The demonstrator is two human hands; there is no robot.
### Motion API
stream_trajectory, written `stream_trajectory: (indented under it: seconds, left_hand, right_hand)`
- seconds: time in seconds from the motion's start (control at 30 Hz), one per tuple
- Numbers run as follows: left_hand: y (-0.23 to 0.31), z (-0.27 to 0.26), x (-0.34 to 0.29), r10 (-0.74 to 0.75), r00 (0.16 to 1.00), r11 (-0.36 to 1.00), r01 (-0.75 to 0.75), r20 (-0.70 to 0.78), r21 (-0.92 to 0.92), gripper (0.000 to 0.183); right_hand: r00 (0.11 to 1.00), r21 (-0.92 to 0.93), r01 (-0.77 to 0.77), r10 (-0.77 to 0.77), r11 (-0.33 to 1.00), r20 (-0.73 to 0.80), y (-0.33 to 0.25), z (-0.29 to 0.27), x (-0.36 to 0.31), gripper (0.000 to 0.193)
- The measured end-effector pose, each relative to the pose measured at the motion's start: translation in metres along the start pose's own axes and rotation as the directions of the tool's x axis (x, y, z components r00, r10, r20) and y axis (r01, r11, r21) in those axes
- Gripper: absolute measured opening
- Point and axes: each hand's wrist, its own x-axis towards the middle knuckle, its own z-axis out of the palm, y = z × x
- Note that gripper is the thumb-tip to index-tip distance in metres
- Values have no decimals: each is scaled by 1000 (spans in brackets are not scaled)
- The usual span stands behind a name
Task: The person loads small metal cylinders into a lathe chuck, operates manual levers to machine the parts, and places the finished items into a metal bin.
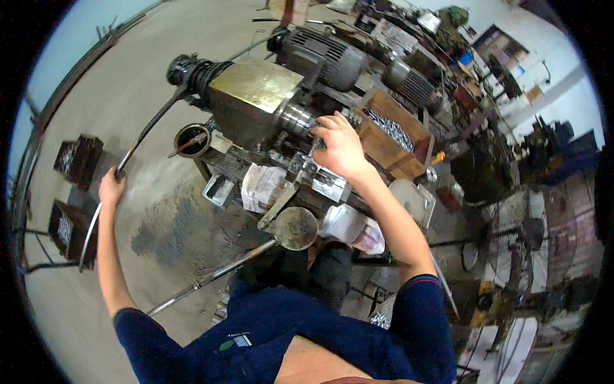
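Observation:
My left hand [112, 187] is wrapped round a long curved metal lever [150, 128], which runs up to the black ribbed end of a small lathe-like machine. A brass-coloured cover [256, 84] tops the machine's headstock. At its right end sits a shiny round steel spindle nose [297, 120]. My right hand [340, 147] is at the front of this spindle, fingers bent toward it; whatever lies between the fingertips is hidden. Below the spindle, an oily tool slide [308, 171] carries a flat bar arm [278, 206].
A wooden box [390, 160] of small metal parts stands right of the spindle. An electric motor [326, 57] is behind. Nearer me are a round metal plate [296, 228], a white plastic tub [352, 227] and a paper sheet [263, 187]. Dark bins [78, 157] stand on the left floor.

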Motion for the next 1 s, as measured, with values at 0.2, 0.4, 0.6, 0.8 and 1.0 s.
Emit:
stream_trajectory:
  seconds: [0.2,0.4,0.6,0.8,1.0]
  left_hand:
    - [112,86,-52,46,955,910,81,293,-407,31]
    - [161,224,-92,337,813,929,-205,475,-308,28]
    - [214,186,-29,456,682,778,-617,572,115,18]
    - [118,197,-57,279,837,959,-272,471,-83,38]
    - [112,121,-80,247,607,959,-41,756,-280,43]
  right_hand:
    - [935,169,351,-337,921,-107,-101,-171,-28,35]
    - [891,38,306,-273,951,-363,-144,-238,-46,21]
    - [898,72,68,-29,995,-440,-169,-240,-61,28]
    - [950,232,251,-192,940,-247,-139,-234,-74,32]
    - [963,267,-270,261,925,69,-60,-202,-160,52]
